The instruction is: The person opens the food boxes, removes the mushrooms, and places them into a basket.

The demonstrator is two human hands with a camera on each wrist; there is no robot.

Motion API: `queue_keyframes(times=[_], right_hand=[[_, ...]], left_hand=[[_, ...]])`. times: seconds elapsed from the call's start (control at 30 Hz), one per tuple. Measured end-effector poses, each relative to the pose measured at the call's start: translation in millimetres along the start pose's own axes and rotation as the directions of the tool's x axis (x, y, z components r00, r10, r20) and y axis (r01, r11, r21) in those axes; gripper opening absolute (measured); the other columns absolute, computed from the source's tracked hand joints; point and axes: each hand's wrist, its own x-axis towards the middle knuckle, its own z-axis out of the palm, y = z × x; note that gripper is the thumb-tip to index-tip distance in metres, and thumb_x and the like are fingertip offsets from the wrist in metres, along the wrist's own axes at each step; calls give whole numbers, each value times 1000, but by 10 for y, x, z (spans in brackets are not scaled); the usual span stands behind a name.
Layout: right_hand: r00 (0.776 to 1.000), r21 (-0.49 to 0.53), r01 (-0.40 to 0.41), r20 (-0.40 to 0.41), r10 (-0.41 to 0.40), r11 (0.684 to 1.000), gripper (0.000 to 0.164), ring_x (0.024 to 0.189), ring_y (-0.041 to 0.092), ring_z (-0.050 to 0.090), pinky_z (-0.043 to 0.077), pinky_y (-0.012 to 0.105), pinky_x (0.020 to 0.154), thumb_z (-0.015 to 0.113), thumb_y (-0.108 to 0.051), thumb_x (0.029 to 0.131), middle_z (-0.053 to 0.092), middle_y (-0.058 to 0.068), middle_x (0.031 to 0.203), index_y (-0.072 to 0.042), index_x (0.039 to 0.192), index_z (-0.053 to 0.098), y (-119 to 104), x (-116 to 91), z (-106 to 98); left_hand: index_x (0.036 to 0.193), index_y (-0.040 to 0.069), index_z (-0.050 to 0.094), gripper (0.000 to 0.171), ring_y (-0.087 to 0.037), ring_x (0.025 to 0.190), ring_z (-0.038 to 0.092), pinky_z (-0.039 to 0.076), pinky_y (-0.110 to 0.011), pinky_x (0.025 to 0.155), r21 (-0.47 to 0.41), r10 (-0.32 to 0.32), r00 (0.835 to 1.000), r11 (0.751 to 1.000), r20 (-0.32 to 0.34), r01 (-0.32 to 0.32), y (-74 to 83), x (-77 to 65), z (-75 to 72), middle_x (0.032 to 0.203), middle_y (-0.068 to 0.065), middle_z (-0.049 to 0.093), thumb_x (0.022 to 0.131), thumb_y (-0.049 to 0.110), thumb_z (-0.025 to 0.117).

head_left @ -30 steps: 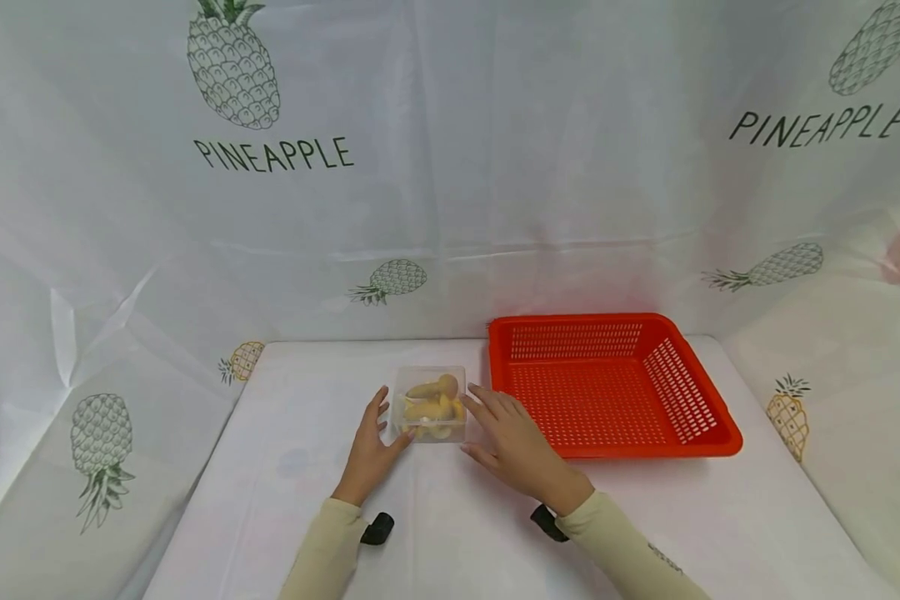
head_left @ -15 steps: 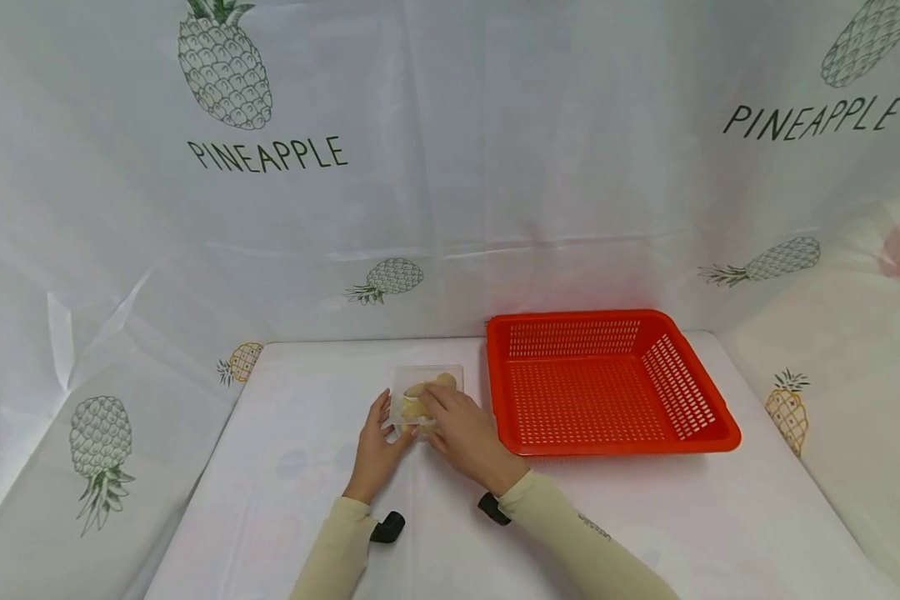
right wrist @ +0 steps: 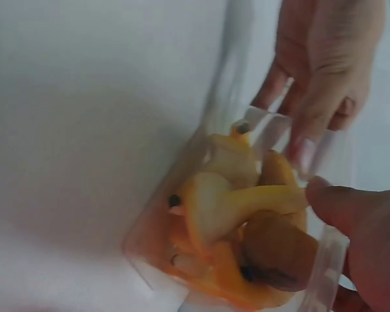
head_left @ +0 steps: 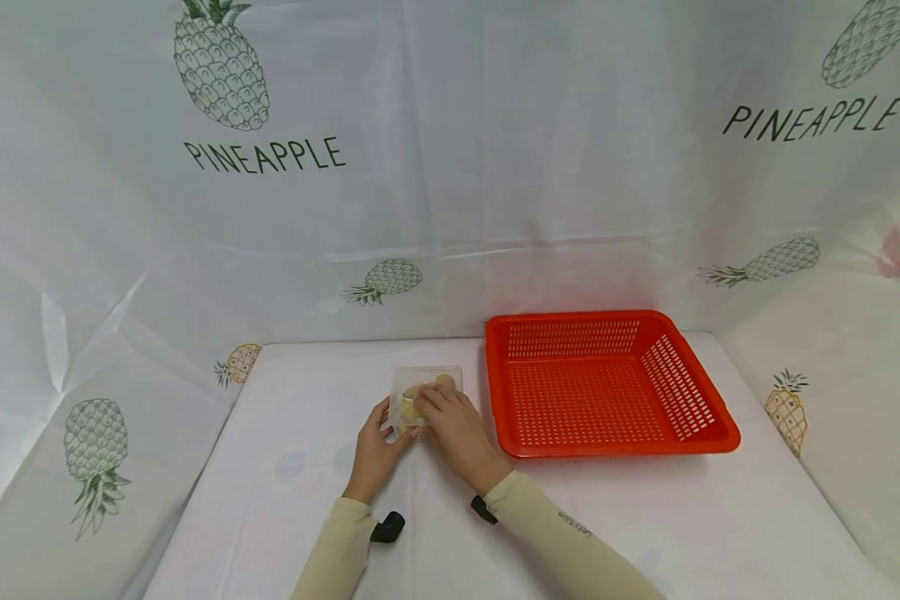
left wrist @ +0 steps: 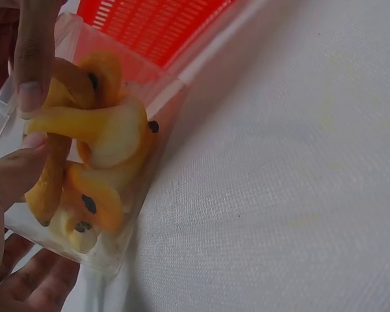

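two hands (head_left: 376, 454) (head_left: 461, 437) clasp one clear box (head_left: 418, 376) holding yellow-orange mushroom-shaped pieces (left wrist: 114, 136).

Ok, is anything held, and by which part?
A clear plastic box: the left grip has it by its near left corner. The right grip is over its top; whether that one holds, I can't tell.

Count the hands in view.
2: the left hand grips the left side of the clear box; the right hand is over its near right part.
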Motion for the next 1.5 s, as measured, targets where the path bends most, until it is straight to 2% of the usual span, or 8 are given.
queue_keyframes(times=[0.13, 0.27, 0.53, 0.77, 0.97, 1.17, 1.3, 1.5], right_hand=[[998, -166, 55, 2, -56, 985, 47, 132, 26, 59, 51, 42, 113, 84, -15, 89, 66, 6, 139, -10, 134, 69, -22, -9, 52], [994, -320, 109, 7, -113, 941, 48, 127, 29, 59, 53, 45, 112, 84, -10, 89, 63, 9, 134, -8, 133, 66, -65, -25, 81], [989, -456, 143, 39, -141, 879, 46, 127, 33, 59, 53, 49, 113, 79, -16, 95, 61, 12, 138, -6, 137, 62, -102, -62, 150], [986, -476, 142, -9, -166, 868, 45, 126, 35, 60, 54, 48, 111, 80, -18, 93, 63, 14, 136, -7, 133, 63, -107, -77, 179], [985, -475, 147, -4, -170, 868, 43, 125, 34, 61, 54, 49, 111, 78, -18, 95, 63, 13, 135, -6, 133, 63, -111, -68, 151], [987, -430, 146, -2, -162, 891, 52, 125, 31, 58, 52, 48, 114, 83, -16, 91, 62, 13, 135, -5, 137, 61, -115, 0, 70], [986, -411, 149, -2, -164, 899, 49, 121, 30, 58, 52, 47, 113, 83, -12, 91, 62, 12, 132, -5, 134, 61, -119, 13, 33], [992, -333, 129, 53, -118, 934, 50, 123, 30, 57, 49, 47, 116, 83, -8, 90, 61, 13, 133, -5, 134, 60, -132, 52, -86]], left_hand=[[151, -8, 48, 74, -45, 134, 57, 57, -55, 106, 0, 3, 1000, 1000, -3, -3, -5, -1, -3, 144, -29, 57, 88, 1, 85], [148, -9, 50, 72, -46, 132, 59, 57, -55, 105, -10, 9, 1000, 1000, -7, -9, 0, 7, -2, 141, -30, 59, 87, 0, 86], [145, -9, 54, 67, -45, 132, 60, 59, -52, 102, 13, 14, 1000, 1000, -10, -14, 19, 28, 1, 136, -30, 63, 86, -3, 85], [145, -9, 54, 66, -45, 131, 60, 59, -50, 102, 15, 16, 1000, 1000, -10, -16, 23, 30, -9, 135, -30, 63, 87, -2, 85], [144, -9, 54, 65, -46, 131, 60, 60, -49, 102, 21, 17, 1000, 1000, -4, -17, 11, 36, -17, 136, -30, 62, 88, 0, 85], [139, -8, 57, 60, -46, 131, 60, 60, -50, 101, 24, 1, 1000, 1000, -11, -1, -7, 49, -15, 136, -28, 63, 87, 1, 86], [139, -8, 57, 60, -47, 130, 60, 60, -51, 102, 11, -9, 1000, 1000, -12, 9, -16, 48, -15, 137, -28, 62, 87, 0, 86], [148, -8, 47, 67, -48, 130, 57, 58, -54, 104, 20, -27, 999, 999, 41, 26, -1, 8, -37, 143, -29, 55, 93, 7, 82]])
